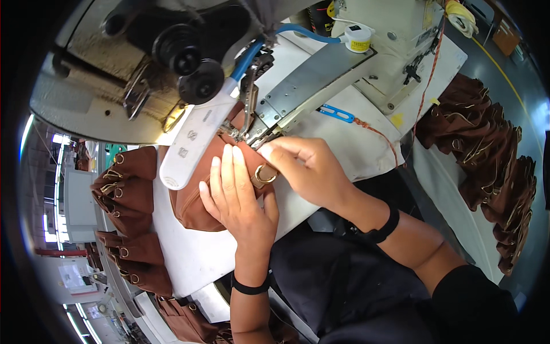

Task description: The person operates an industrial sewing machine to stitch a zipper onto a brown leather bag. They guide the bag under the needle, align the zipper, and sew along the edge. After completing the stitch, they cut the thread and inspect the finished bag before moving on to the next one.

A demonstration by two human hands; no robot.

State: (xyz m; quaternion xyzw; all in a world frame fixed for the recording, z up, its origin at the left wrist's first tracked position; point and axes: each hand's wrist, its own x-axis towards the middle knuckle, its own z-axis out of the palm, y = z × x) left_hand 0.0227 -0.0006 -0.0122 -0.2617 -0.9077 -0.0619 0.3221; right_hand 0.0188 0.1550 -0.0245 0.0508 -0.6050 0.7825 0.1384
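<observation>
A brown bag piece (192, 209) with a gold ring on a tab (264, 175) lies under the sewing machine's presser foot (240, 133). My left hand (238, 203) rests spread on the piece, fingertips just below the foot. My right hand (306, 172) pinches the piece's upper right edge beside the needle area, thumb and index close together. A long white bar (189, 149) with a blue hose crosses over the piece and hides part of it.
Stacks of brown pieces with gold rings sit at the left (129, 195) and right (458, 132). The machine body (91, 80) fills the top. A blue tool (335, 112) on an orange cord lies on the white tabletop (366, 143), near a small white container (358, 41).
</observation>
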